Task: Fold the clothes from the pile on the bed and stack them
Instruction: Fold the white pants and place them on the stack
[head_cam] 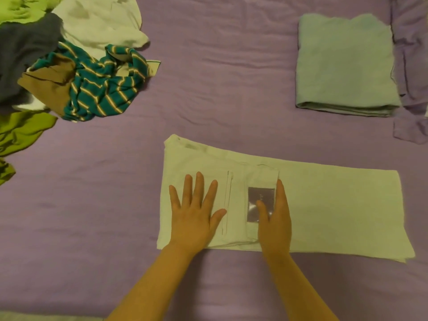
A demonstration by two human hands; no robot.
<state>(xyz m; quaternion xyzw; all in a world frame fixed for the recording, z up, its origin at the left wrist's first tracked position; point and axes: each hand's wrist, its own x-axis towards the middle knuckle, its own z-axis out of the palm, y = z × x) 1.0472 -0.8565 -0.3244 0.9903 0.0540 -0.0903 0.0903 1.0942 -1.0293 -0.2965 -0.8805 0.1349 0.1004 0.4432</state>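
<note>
The white trousers (324,209) lie folded on the purple bed (92,228) before me, long axis left to right, waist end left. My left hand (194,216) presses flat, fingers spread; my right hand (275,218) rests edge-on, fingers straight, beside the label (260,202).

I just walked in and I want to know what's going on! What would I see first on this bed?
First you'd see two hands pressing flat on a long white garment in the middle of the purple bed: the left hand with spread fingers, the right hand beside a shiny label. At top left sits a messy pile, with a green striped shirt on it. At top right lies a neatly folded pale cloth.
</note>
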